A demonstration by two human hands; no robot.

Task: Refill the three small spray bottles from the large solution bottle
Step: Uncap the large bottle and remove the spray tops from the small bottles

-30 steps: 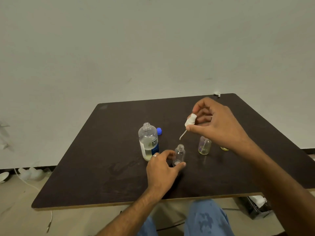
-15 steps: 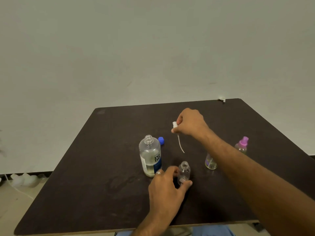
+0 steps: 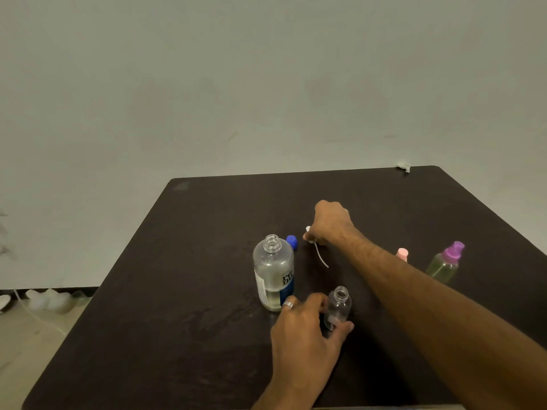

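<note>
The large solution bottle [image 3: 273, 273] stands uncapped and partly full in the middle of the dark table [image 3: 207, 261]. Its blue cap [image 3: 292, 241] lies just behind it. My left hand [image 3: 307, 335] grips a small clear spray bottle [image 3: 339, 306], open-necked and upright on the table. My right hand [image 3: 331, 223] reaches beyond, holding the white spray head [image 3: 309, 233] low at the table, its thin dip tube [image 3: 321, 257] trailing toward me. A purple-topped spray bottle [image 3: 445, 263] stands at the right. A pink spray top [image 3: 402, 254] shows behind my right forearm; its bottle is hidden.
The table's far edge meets a plain wall. A small pale scrap [image 3: 404, 167] sits at the far right corner. White objects [image 3: 50, 298] and a cable lie on the floor at the left.
My right hand carried the white spray head away from above the small bottle, forward and down to the table near the blue cap. My left hand stayed on the small clear bottle.
</note>
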